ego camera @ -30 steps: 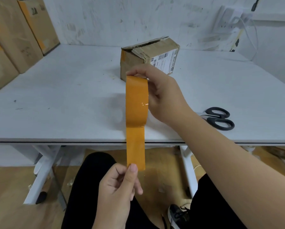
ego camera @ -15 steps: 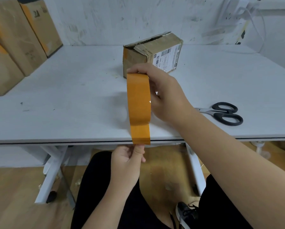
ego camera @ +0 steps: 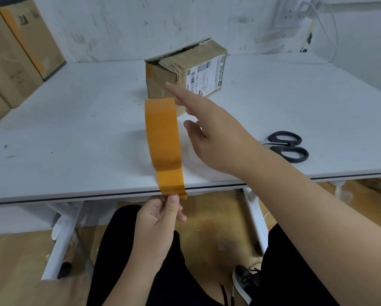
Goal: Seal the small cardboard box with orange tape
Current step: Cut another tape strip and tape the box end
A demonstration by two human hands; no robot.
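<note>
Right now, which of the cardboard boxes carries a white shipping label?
The small cardboard box mid-table, beyond the orange tape strip; its right face shows a barcode label. The large boxes at far left show none.

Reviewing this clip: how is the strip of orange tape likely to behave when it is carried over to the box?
Probably floppy: the orange tape strip bows along its length while the left hand pinches its lower end. Probably light, since that pinch seems enough. It may stick to itself or to the right hand, whose straight fingers are at its top end.
</note>
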